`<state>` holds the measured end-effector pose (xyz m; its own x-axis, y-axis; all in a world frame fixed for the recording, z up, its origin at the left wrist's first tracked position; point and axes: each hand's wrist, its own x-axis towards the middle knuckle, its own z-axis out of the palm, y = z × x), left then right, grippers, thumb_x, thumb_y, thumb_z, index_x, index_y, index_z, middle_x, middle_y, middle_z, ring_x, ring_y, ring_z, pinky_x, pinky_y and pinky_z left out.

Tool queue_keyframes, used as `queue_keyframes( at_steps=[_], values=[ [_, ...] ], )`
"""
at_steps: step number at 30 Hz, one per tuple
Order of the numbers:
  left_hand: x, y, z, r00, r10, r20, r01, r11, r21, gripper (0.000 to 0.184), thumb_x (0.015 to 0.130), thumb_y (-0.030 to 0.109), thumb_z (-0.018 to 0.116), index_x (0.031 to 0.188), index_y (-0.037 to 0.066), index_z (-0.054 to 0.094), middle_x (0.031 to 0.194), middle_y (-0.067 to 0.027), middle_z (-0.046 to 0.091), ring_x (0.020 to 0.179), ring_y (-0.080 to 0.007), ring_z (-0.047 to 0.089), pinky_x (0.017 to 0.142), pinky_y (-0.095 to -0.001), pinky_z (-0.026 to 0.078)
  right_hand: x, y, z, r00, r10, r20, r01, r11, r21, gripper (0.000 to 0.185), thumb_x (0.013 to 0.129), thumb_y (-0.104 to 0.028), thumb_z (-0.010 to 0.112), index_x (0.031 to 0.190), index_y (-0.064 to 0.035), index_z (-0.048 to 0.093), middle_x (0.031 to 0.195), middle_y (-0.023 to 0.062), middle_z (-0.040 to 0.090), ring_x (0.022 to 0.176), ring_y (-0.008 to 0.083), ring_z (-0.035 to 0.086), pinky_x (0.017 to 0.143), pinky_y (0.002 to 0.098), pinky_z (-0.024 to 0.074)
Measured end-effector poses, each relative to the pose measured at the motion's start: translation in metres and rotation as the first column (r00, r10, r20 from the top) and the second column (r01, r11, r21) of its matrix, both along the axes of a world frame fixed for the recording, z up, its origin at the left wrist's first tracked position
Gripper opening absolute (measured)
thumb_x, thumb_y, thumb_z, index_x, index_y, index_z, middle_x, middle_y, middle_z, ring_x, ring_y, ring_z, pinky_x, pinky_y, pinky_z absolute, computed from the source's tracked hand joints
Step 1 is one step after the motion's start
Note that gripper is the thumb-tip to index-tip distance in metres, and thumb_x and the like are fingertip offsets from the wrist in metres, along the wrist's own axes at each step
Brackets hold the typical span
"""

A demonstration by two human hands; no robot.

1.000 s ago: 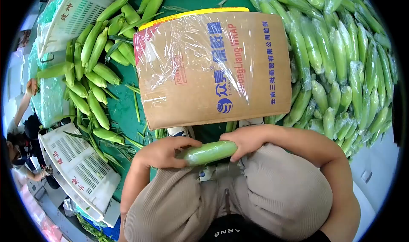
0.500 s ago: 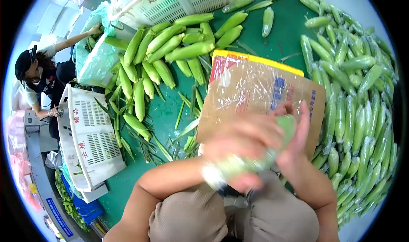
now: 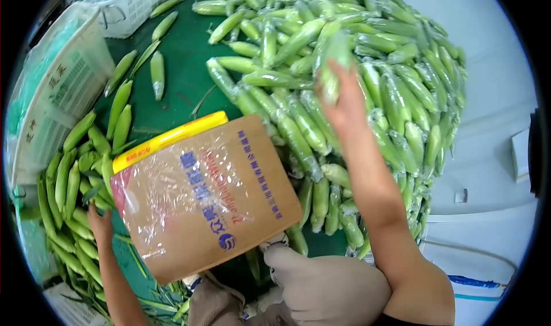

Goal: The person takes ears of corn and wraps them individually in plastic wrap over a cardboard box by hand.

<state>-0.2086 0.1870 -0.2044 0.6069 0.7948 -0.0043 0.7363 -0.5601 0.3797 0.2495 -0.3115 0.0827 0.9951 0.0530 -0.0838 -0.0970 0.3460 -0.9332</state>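
My right hand (image 3: 343, 99) is closed on a film-wrapped ear of corn (image 3: 337, 53), blurred by motion, above the pile of wrapped corn (image 3: 396, 90). My left hand (image 3: 101, 227) reaches to the heap of unwrapped green corn (image 3: 72, 188) on the left. Its fingers look apart, close to the ears and a loose leaf, with nothing seen held. Between my arms lies a brown cardboard box (image 3: 166, 211) covered in clear film, with a yellow box edge (image 3: 172, 139) showing behind it.
White plastic crates (image 3: 63, 79) line the left and upper left, one lined with green plastic. A few ears (image 3: 157, 76) lie apart on the green work surface (image 3: 189, 68). Loose husk leaves (image 3: 138, 263) are scattered near my left arm. A pale wall (image 3: 488, 96) is at the right.
My view has swung right. My hands, earlier together around a corn ear over the box, are now apart: right with the wrapped ear over the pile, left at the unwrapped heap.
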Motion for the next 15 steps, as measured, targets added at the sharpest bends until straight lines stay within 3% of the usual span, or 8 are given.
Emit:
queue_keyframes(
  at_steps=[2,4,6,9,11,12,14,15],
  values=[
    [0.019,-0.016,-0.006,0.978,-0.063,-0.198,0.009,0.966,-0.260,0.076,0.089,0.018,0.075,0.153,-0.002,0.039,0.132,-0.0274,0.061,0.114,-0.0412,0.062,0.099,-0.0460,0.049,0.082,-0.018,0.003,0.939,-0.224,0.260,0.236,0.972,-0.014,0.060,0.091,-0.009,0.076,0.143,-0.0028,0.046,0.133,0.0112,0.060,0.115,0.0206,0.060,0.100,0.0389,0.0482],
    [0.045,-0.040,0.014,0.974,-0.016,-0.227,-0.078,0.913,-0.399,0.081,0.089,0.020,0.076,0.154,-0.003,0.034,0.120,-0.0227,0.065,0.102,-0.0353,0.067,0.088,-0.0425,0.052,0.075,-0.019,-0.006,0.970,-0.086,0.227,0.131,0.973,-0.191,0.060,0.091,-0.009,0.076,0.144,-0.0017,0.047,0.136,0.0114,0.060,0.123,0.0206,0.056,0.105,0.0397,0.0454],
    [0.018,-0.018,-0.067,0.965,0.067,0.255,0.005,0.962,-0.273,0.073,0.089,0.020,0.077,0.148,-0.004,0.041,0.100,-0.0138,0.068,0.092,-0.0264,0.067,0.080,-0.0371,0.054,0.029,-0.008,-0.041,0.979,0.096,0.182,-0.013,0.912,-0.411,0.053,0.093,-0.012,0.075,0.140,-0.0031,0.054,0.133,0.0099,0.062,0.123,0.0210,0.058,0.106,0.0385,0.0452],
    [0.037,-0.009,-0.064,0.931,0.104,0.350,0.032,0.932,-0.361,0.041,0.091,0.019,0.073,0.123,-0.004,0.065,0.105,-0.0143,0.068,0.099,-0.0230,0.064,0.086,-0.0345,0.052,-0.045,-0.009,-0.107,0.928,0.332,0.168,-0.182,0.799,-0.574,0.033,0.096,-0.017,0.073,0.125,-0.0039,0.067,0.122,0.0068,0.067,0.115,0.0180,0.062,0.101,0.0346,0.0491],
    [0.040,-0.005,-0.057,0.933,0.227,0.279,-0.093,0.902,-0.422,0.038,0.090,0.032,0.070,0.109,-0.002,0.072,0.102,-0.0156,0.073,0.098,-0.0263,0.069,0.087,-0.0405,0.053,-0.079,-0.015,-0.124,0.912,0.409,0.028,-0.298,0.708,-0.640,0.029,0.097,-0.017,0.072,0.122,-0.0031,0.068,0.115,0.0056,0.069,0.109,0.0155,0.064,0.095,0.0321,0.0519],
    [0.054,-0.037,-0.009,0.977,0.089,0.193,-0.029,0.955,-0.294,0.036,0.089,0.030,0.070,0.108,0.000,0.072,0.106,-0.0194,0.073,0.098,-0.0317,0.069,0.088,-0.0447,0.052,-0.092,-0.017,-0.133,0.901,0.432,-0.049,-0.369,0.700,-0.611,0.028,0.098,-0.014,0.071,0.123,-0.0030,0.067,0.110,0.0042,0.070,0.103,0.0140,0.065,0.094,0.0313,0.0525],
    [0.034,-0.018,-0.073,0.973,0.051,0.223,-0.018,0.989,-0.149,0.047,0.085,0.035,0.075,0.115,-0.002,0.068,0.110,-0.0232,0.073,0.098,-0.0403,0.070,0.086,-0.0469,0.054,-0.107,-0.022,-0.153,0.907,0.418,-0.051,-0.357,0.699,-0.620,0.023,0.098,-0.009,0.069,0.120,-0.0027,0.068,0.107,0.0019,0.069,0.098,0.0124,0.064,0.092,0.0288,0.0520],
    [0.060,-0.047,-0.007,0.984,0.176,-0.014,-0.167,0.898,-0.406,0.062,0.082,0.043,0.078,0.120,-0.003,0.064,0.112,-0.0257,0.072,0.101,-0.0430,0.070,0.088,-0.0455,0.055,-0.111,-0.028,-0.155,0.896,0.442,-0.038,-0.370,0.699,-0.612,0.021,0.098,-0.008,0.069,0.119,-0.0023,0.068,0.106,0.0014,0.069,0.098,0.0115,0.064,0.091,0.0276,0.0516]
  ],
)
